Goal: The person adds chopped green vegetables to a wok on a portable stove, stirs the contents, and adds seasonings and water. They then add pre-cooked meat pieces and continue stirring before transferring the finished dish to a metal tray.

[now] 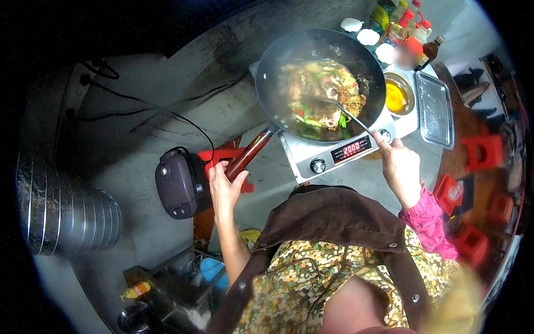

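Note:
A dark wok (275,104) stands on a silver induction cooker (298,160) with a lit red display. My left hand (225,185) grips the end of the wok's brown wooden handle (252,152). In my right hand (398,165) is the metal handle of a spatula (354,118), whose far end goes down into the food and is partly hidden there. The food (327,89) is a steaming mix of browned pieces with green and red bits, lying in liquid in the middle of the wok.
Right of the wok are a metal bowl of yellow liquid (396,98) and a metal tray (436,110). Seasoning bottles (400,31) and white-lidded jars (368,36) crowd behind. A dark rice cooker (177,183) sits left, near a cable (167,109). Red stools (484,152) stand at right.

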{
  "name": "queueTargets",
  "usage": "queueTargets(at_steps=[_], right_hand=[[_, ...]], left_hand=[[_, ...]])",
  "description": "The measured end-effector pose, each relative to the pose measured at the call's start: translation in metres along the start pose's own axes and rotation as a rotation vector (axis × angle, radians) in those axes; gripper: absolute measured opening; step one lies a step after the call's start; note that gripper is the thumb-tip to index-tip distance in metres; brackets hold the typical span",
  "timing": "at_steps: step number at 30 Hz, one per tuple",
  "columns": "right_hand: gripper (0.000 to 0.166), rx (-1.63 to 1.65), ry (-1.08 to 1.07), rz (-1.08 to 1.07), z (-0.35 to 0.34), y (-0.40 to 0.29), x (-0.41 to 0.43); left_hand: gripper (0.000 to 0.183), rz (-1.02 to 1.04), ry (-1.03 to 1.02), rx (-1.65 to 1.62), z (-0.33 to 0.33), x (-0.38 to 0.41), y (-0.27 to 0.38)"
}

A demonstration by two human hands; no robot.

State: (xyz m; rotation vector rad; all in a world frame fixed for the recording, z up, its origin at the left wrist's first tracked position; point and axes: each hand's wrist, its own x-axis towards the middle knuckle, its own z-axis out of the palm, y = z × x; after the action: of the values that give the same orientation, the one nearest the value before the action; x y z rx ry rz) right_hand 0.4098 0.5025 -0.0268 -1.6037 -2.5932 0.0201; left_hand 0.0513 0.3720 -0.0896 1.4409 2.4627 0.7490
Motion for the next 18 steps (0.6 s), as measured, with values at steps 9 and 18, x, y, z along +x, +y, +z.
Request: queueTargets(at_steps=[9,18], right_hand=[[0.046,-0.17,0.227,0.064,0.019,0.019,0.026],[0.039,-0.172,0.183,0.183,0.017,0.043,0.03]], left_hand=[[0.045,-0.022,-0.012,0.052,-0.008,0.004,0.001],[0.043,0.014,0.001,0.049,-0.006,0.006,0.002]])
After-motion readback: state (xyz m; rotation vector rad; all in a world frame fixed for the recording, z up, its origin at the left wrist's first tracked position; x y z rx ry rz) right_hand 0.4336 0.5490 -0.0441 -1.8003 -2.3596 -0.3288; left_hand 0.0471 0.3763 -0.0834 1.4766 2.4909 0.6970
